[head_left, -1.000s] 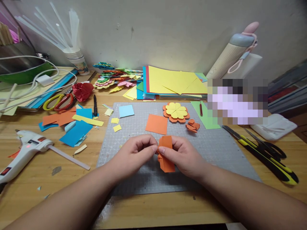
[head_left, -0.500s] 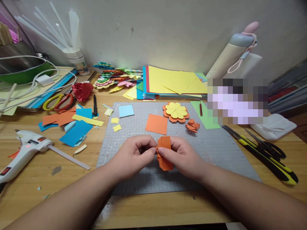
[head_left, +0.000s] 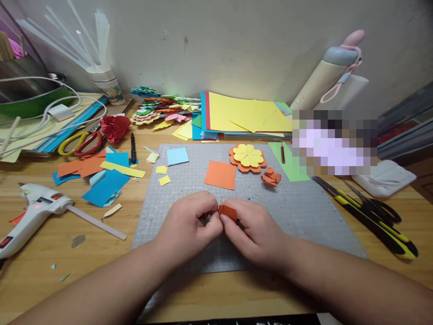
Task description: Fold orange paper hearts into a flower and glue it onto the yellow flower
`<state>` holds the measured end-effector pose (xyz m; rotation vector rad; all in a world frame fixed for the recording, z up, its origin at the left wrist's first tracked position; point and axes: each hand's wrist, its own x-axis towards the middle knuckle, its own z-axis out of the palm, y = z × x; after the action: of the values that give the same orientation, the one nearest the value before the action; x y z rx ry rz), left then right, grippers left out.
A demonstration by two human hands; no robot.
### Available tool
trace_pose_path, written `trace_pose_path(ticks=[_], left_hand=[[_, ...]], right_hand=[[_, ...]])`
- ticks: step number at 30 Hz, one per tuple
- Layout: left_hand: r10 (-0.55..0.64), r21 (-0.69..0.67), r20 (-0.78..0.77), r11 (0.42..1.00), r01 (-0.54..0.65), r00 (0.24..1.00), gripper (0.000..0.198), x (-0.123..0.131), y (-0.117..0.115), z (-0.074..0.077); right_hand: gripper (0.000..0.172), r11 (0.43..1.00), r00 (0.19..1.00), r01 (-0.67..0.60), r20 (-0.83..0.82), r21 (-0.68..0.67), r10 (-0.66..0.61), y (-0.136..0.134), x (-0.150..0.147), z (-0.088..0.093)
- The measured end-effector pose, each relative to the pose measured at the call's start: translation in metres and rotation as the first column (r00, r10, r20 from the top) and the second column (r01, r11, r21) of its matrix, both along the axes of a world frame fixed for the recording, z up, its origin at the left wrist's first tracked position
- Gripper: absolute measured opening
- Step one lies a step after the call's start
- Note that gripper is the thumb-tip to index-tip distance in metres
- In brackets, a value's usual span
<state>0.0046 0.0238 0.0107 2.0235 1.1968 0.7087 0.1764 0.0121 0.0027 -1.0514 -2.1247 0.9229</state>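
Both my hands meet over the grey cutting mat [head_left: 304,212], pinching a small folded orange paper piece [head_left: 227,211]. My left hand [head_left: 187,225] grips its left end with thumb and curled fingers. My right hand [head_left: 254,230] pinches the right side, and most of the piece is hidden between my fingers. Just beyond my hands lie a flat orange paper square [head_left: 220,174], a yellow and orange paper flower [head_left: 247,157] and a small heap of folded orange pieces [head_left: 271,177].
A glue gun [head_left: 35,212] lies at the left near blue and orange paper scraps [head_left: 104,183]. Black and yellow scissors [head_left: 368,214] sit at the right. A stack of coloured paper sheets [head_left: 243,117], more paper flowers [head_left: 152,108], a red paper flower [head_left: 115,127] and a pen [head_left: 133,148] stand further back.
The orange piece has been folded smaller and tipped down, so much less of it shows. Both hands have closed in tighter on it and dropped slightly toward me.
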Motion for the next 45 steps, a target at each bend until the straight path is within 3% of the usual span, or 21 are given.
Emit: trace_pose_path(ticks=[3,5,7,9,11,14,26,32,38,45], left_hand=[[0.033,-0.055,0.08,0.998,-0.029,0.996,0.016,0.0,0.001,0.002],[0.092,-0.228,0.234,0.973,-0.037,0.968,0.013,-0.001,0.005,0.004],[0.17,-0.441,0.392,0.897,0.023,0.904,0.017,-0.002,0.009,0.003],[0.234,-0.597,0.497,0.791,0.134,0.836,0.021,-0.004,0.013,0.001],[0.274,-0.671,0.557,0.705,0.229,0.784,0.021,-0.006,0.015,-0.003],[0.297,-0.703,0.577,0.656,0.276,0.761,0.02,-0.008,0.016,-0.007],[0.268,-0.685,0.506,0.702,0.193,0.82,0.016,-0.007,0.016,-0.006],[0.223,-0.634,0.653,0.684,0.361,0.724,0.021,-0.005,0.013,-0.004],[0.097,-0.567,0.622,0.74,0.362,0.777,0.025,-0.005,0.011,-0.002],[0.076,-0.527,0.633,0.771,0.357,0.771,0.024,-0.004,0.01,-0.004]], right_hand=[[0.02,0.979,0.983,0.07,-0.153,-0.192,-0.101,0.003,-0.002,-0.002],[0.018,0.91,0.936,0.064,-0.292,-0.41,-0.198,0.006,-0.002,-0.003],[0.02,0.819,0.886,-0.004,-0.382,-0.574,-0.263,0.009,-0.002,-0.004],[0.022,0.778,0.853,-0.052,-0.433,-0.626,-0.291,0.011,-0.001,-0.004],[0.021,0.784,0.831,-0.063,-0.467,-0.618,-0.302,0.011,-0.001,-0.004],[0.018,0.795,0.825,-0.07,-0.483,-0.602,-0.293,0.011,0.0,-0.002],[0.014,0.895,0.861,-0.119,-0.493,-0.43,-0.123,0.009,0.001,-0.005],[0.014,0.782,0.76,-0.212,-0.601,-0.587,-0.245,0.009,0.001,-0.006],[0.013,0.731,0.705,-0.315,-0.665,-0.605,-0.246,0.01,-0.001,-0.008],[0.013,0.681,0.668,-0.361,-0.686,-0.636,-0.287,0.011,-0.003,-0.008]])
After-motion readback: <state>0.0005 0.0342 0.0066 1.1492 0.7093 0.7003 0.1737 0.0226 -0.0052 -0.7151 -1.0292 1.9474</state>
